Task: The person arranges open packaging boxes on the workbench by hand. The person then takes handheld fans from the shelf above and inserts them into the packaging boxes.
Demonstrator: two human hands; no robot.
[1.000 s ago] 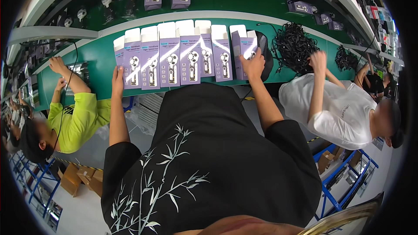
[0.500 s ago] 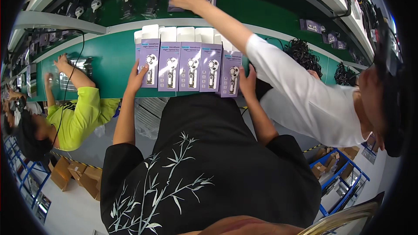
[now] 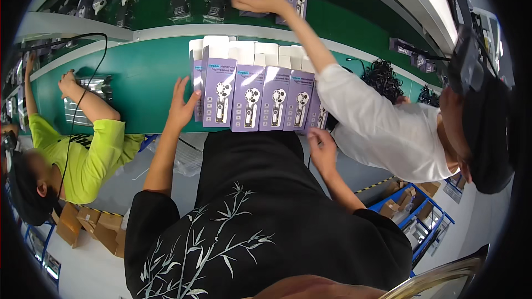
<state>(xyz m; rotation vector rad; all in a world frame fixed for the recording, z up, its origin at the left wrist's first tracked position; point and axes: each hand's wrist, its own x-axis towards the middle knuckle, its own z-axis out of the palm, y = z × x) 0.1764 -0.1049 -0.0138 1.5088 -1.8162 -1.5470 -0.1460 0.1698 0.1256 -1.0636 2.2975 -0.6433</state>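
Purple fan cartons [image 3: 249, 99] sat between left hand [image 3: 180, 106], fingers spread, and right hand [image 3: 323, 152], loosely curled; neither grasping, contact unclear. Flaps pointed away from fingers, likely keeping row even. Wrapped fans [image 3: 178, 1] lay beyond left fingertips.

At least six purple boxes [image 3: 248, 98] in front (some overlap), two black tangles [image 3: 382, 81], two nearby co-workers [image 3: 377, 127]

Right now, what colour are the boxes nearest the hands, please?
The boxes are mostly purple with white flaps, clearest in the head view.
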